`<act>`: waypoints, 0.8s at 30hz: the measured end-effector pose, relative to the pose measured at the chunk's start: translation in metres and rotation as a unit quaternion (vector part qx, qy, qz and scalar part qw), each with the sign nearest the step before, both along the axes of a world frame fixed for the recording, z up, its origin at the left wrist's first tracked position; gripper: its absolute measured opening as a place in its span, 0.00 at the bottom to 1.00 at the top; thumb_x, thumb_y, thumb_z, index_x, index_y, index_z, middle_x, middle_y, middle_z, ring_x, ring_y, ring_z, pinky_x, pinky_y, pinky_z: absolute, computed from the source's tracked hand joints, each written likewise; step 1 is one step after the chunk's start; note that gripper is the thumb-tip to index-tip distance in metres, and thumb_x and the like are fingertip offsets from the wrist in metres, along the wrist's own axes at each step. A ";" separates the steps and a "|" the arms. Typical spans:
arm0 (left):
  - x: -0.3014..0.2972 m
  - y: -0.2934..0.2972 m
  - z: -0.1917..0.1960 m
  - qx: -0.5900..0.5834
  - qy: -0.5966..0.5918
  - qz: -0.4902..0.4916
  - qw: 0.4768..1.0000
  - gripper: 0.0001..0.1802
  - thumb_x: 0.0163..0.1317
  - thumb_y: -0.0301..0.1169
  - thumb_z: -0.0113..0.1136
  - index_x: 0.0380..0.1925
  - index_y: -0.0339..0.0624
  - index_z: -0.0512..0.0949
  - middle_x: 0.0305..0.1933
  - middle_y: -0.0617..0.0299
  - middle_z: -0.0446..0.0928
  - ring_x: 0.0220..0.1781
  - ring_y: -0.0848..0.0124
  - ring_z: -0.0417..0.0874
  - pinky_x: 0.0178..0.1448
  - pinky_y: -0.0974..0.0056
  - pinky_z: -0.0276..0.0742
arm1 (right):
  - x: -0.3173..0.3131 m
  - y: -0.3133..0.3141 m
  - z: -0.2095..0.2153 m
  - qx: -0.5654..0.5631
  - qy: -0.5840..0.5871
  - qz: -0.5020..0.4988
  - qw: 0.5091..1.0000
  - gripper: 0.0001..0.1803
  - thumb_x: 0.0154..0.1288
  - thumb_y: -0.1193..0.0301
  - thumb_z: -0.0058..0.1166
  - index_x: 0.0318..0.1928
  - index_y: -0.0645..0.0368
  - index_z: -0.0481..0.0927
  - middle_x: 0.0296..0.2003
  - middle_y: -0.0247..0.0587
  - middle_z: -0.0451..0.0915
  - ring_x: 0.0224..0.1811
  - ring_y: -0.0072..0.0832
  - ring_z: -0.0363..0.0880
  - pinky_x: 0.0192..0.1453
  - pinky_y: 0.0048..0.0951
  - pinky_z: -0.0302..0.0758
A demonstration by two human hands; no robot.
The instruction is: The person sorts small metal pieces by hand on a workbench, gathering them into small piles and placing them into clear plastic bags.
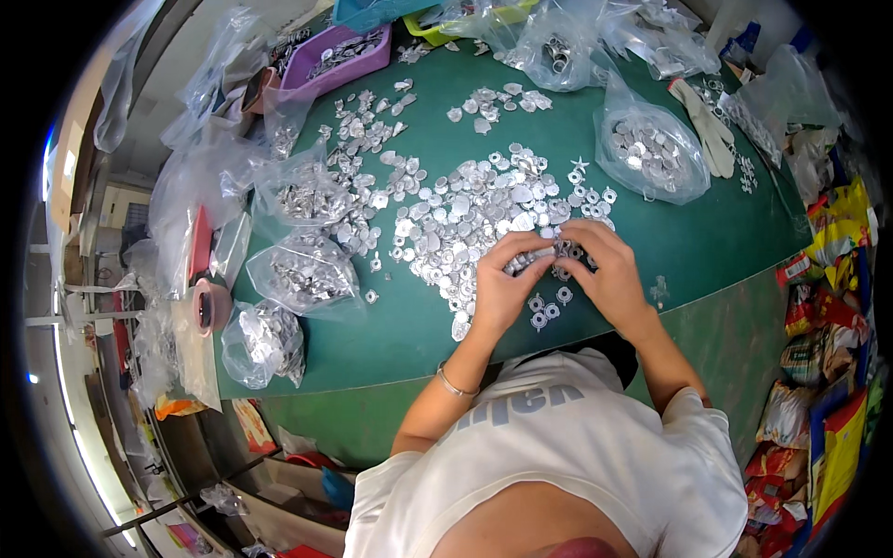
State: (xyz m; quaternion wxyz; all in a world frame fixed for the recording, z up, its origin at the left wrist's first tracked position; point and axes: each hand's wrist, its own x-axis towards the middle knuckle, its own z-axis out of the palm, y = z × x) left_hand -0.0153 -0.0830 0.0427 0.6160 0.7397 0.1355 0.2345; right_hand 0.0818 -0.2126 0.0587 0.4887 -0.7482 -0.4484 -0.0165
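Over the near side of a heap of small silvery metal pieces (465, 209), my two hands work close together. My left hand (502, 284) is closed, thumb and fingers pinched around a few small metal pieces (528, 259). Facing it, my right hand (609, 279) is closed too, its thumb and fingers pinching at small ring-shaped metal pieces (565, 251). Fingers hide part of what each holds. Just below the hands lie several loose ring-shaped pieces (541, 318). More round pieces with small loops spread at the heap's right edge, beside a star-shaped piece (579, 165).
The green table (400, 358) carries clear bags of metal pieces on the left (302, 274) and right (651, 153). A purple basket (339, 56) stands at the far left, a glove (704, 130) at the far right. A tape roll (212, 307) sits by the left edge.
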 end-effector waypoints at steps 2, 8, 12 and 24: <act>-0.003 -0.004 -0.003 -0.175 0.087 -0.009 0.981 0.12 0.53 0.22 0.62 0.39 0.36 0.79 0.35 0.60 0.76 0.35 0.75 0.75 0.34 0.74 0.70 | 0.000 -0.006 -0.012 0.026 0.159 0.039 0.986 0.12 0.52 0.80 0.59 0.38 0.66 0.75 0.34 0.40 0.77 0.35 0.25 0.77 0.37 0.23 0.73; 0.002 -0.019 -0.017 -0.504 0.013 -0.040 0.863 0.10 0.58 0.21 0.57 0.41 0.33 0.77 0.30 0.62 0.74 0.23 0.81 0.67 0.21 0.78 0.58 | 0.003 -0.005 -0.017 0.142 0.471 0.054 0.869 0.10 0.58 0.81 0.55 0.42 0.67 0.76 0.30 0.35 0.77 0.30 0.18 0.74 0.32 0.16 0.70; -0.003 -0.018 -0.018 -0.270 0.070 -0.034 0.960 0.11 0.58 0.19 0.55 0.42 0.36 0.77 0.33 0.62 0.74 0.24 0.80 0.68 0.22 0.78 0.58 | 0.007 -0.008 -0.029 0.103 0.508 0.081 0.851 0.10 0.60 0.78 0.53 0.43 0.66 0.75 0.29 0.33 0.76 0.26 0.16 0.71 0.29 0.15 0.67; -0.012 -0.013 -0.025 -0.538 -0.028 -0.021 0.842 0.16 0.64 0.31 0.53 0.49 0.35 0.71 0.40 0.60 0.73 0.30 0.77 0.67 0.23 0.77 0.59 | 0.040 -0.058 -0.025 0.091 0.325 -0.114 0.934 0.11 0.50 0.79 0.63 0.37 0.64 0.78 0.27 0.29 0.73 0.24 0.12 0.66 0.28 0.14 0.64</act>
